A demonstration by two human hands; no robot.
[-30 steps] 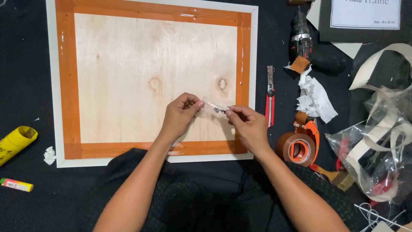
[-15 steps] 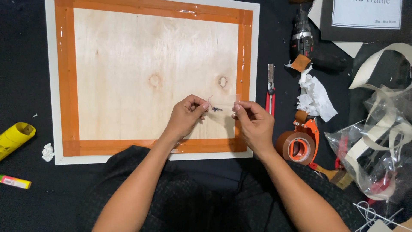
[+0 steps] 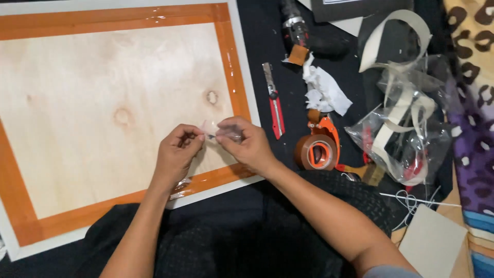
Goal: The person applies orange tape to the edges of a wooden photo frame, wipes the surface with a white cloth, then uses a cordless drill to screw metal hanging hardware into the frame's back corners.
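**Two hands pinching a small clear packet over a taped plywood board**

The left hand [image 3: 177, 154] and the right hand [image 3: 244, 144] are meeting fingertip to fingertip, both pinching a small clear packet [image 3: 216, 131] of crinkly, glossy film. The packet is lying with its long axis running from 9 to 3 o'clock between the two hands; what is inside it is too small to tell. It is hovering just above the lower right part of the plywood board [image 3: 103, 103], a flat, pale rectangle with smooth grain and two darker knots. Shiny orange tape [image 3: 229, 67] is running around the board's edges, and a white frame border [image 3: 247, 77] is showing outside it.

At 3 o'clock from the hands, a roll of brown tape in an orange dispenser [image 3: 319, 149] is resting on the dark surface [image 3: 267, 41]. A red utility knife [image 3: 274, 100] is lying at about 2 o'clock, its long axis running roughly 12 to 6. Crumpled white paper [image 3: 327, 92] is sitting beyond it. Farther out at 3 o'clock, a clear plastic bag [image 3: 406, 134] is holding curled cream-coloured strips and some dark and red pieces. A flat grey card [image 3: 432, 244] is lying at 5 o'clock.
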